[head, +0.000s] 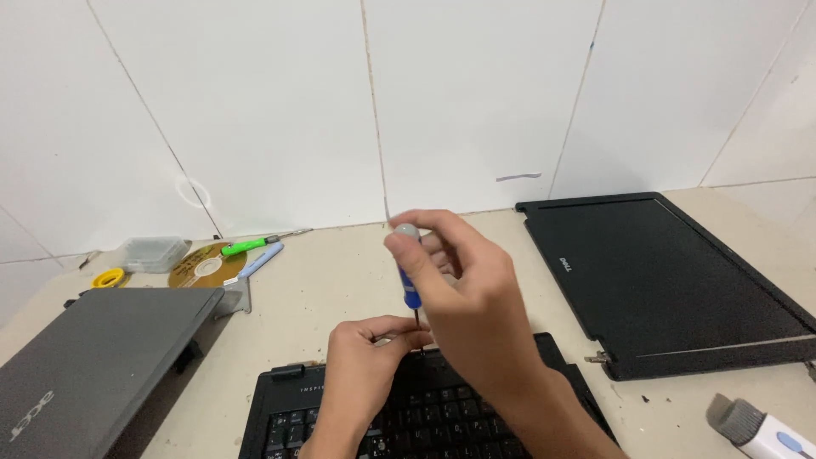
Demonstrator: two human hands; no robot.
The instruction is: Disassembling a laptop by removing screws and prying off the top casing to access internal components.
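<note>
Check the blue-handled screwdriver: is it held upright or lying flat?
Upright. The right hand grips the screwdriver with its grey cap on top and its tip pointing down at the laptop base, beside the left hand.

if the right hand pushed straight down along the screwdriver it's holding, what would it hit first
Most likely the black laptop base, at its top edge above the keyboard. The right hand holds the blue screwdriver upright, tip down beside the left hand fingertips, which hide the exact contact spot.

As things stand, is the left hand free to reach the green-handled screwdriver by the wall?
Probably not at once: the left hand is pinched at the blue screwdriver's tip on the laptop base. The green-handled screwdriver lies uncovered across bare counter.
</note>
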